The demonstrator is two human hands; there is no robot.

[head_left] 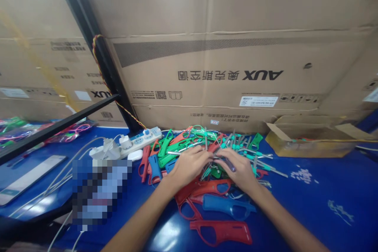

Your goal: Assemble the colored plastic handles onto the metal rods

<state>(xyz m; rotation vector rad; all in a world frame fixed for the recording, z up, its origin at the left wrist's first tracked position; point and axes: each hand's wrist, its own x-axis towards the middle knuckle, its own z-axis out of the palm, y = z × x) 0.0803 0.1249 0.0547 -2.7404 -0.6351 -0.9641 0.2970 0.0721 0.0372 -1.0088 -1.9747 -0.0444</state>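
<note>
My left hand point(190, 163) and my right hand point(238, 167) meet over a heap of parts, fingers closed. From under my right fingers shows the dark purple end of a slim tool point(230, 164), perhaps a screwdriver. What my left fingers pinch is hidden. A thin metal wire or rod point(217, 140) rises between the hands. Around them lie plastic lighter casings with trigger loops: green point(165, 143), blue point(155, 168) and red point(144, 163). Behind and right of my right hand are metal tubes with teal ends point(236, 140). Nearest me rest a blue casing point(221, 204) and a red casing point(227, 231).
An open cardboard box point(307, 147) stands at the right against a tall cardboard wall point(236, 15). At left are a power strip point(141, 141) with plugs and cables, a white phone-like slab point(32, 177), a blurred-out object point(100, 197) and a black frame post point(103, 59).
</note>
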